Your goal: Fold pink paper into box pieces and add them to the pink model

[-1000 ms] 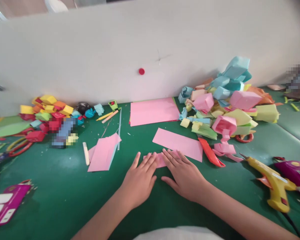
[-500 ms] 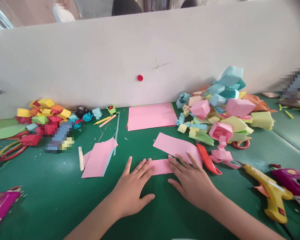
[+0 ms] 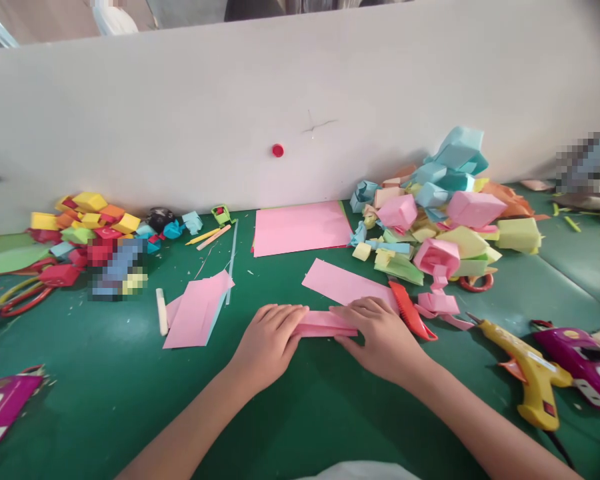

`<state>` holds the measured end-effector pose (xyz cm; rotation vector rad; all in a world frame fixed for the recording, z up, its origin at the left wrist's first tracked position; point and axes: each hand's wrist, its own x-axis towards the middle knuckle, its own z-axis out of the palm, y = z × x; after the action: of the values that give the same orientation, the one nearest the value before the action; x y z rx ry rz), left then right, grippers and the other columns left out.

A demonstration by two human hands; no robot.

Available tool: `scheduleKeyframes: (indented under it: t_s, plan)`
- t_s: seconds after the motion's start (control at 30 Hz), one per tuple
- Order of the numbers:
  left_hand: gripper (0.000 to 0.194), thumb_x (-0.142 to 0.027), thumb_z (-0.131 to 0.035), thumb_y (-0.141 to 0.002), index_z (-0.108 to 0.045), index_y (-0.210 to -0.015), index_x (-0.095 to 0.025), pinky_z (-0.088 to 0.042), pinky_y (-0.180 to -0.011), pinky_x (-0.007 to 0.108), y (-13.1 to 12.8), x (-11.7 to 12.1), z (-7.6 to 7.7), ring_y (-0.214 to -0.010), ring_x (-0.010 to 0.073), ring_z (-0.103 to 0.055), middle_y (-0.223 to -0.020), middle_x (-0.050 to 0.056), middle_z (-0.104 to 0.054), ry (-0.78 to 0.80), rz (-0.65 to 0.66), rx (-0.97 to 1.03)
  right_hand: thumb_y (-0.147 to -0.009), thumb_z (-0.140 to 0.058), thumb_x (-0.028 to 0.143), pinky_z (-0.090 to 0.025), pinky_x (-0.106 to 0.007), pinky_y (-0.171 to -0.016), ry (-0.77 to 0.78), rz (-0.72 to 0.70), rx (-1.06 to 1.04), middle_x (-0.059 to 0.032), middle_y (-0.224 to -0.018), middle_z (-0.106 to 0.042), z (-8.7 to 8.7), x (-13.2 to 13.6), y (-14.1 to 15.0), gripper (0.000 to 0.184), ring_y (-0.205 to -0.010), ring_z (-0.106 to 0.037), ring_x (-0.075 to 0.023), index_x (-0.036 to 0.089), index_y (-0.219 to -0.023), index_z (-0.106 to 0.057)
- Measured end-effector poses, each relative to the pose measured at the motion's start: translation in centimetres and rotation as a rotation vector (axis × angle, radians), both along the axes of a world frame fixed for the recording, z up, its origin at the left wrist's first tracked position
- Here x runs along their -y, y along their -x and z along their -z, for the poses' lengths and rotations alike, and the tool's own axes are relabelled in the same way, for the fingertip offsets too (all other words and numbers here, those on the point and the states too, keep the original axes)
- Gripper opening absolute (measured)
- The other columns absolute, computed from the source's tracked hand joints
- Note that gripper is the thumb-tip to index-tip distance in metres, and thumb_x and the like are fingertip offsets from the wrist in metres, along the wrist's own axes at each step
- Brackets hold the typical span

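A folded pink paper strip [image 3: 323,323] lies between my hands at the middle of the green table. My left hand [image 3: 267,340] pinches its left end, thumb at the near edge and fingers on top. At the right end, my right hand [image 3: 377,333] grips the strip the same way. Behind my right hand lies a flat pink paper piece [image 3: 343,280], its right part covered by the hand. A red cutter [image 3: 411,312] touches that side. Several cut pink sheets [image 3: 197,313] lie left of my left hand.
A stack of pink sheets [image 3: 300,227] lies by the white partition [image 3: 180,120]. Folded paper shapes are heaped at right [image 3: 445,220] and left [image 3: 90,220]. A yellow glue gun [image 3: 530,373] and purple staplers or similar tools [image 3: 580,367] are on the right.
My flat, spread fingers have curled, and the thumbs have come to the strip's near edge. The strip's near edge is now lifted or folded between both hands.
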<state>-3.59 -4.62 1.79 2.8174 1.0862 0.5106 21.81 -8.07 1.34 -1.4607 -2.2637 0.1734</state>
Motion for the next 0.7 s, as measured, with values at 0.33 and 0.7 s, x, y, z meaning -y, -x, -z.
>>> scheduleKeyframes:
  t_s: [0.33,0.7]
  plan:
    - [0.039,-0.005,-0.056,-0.091,-0.063,-0.126,-0.023,-0.042,-0.101,0.047,-1.7,1.7,1.1,-0.130,0.0313,-0.053,-0.138,0.013,-0.060,-0.399,-0.030,0.055,-0.096,-0.047,0.019,-0.055,-0.044,-0.093,0.235,0.021,-0.387,-0.0057,-0.124,-0.073,0.3,-0.4,-0.3,0.037,-0.112,-0.067,-0.0252,0.025,-0.128,-0.064]
    - [0.022,-0.002,-0.052,-0.091,-0.064,-0.086,-0.020,-0.036,-0.084,0.041,-0.8,0.8,0.5,-0.102,0.0211,-0.063,-0.103,0.002,-0.072,-0.275,-0.010,0.141,-0.086,-0.059,0.027,-0.055,-0.044,-0.094,0.327,0.299,-0.529,-0.0051,-0.132,-0.067,0.5,-0.7,-1.0,0.057,-0.116,-0.064,-0.0275,0.031,-0.143,-0.053]
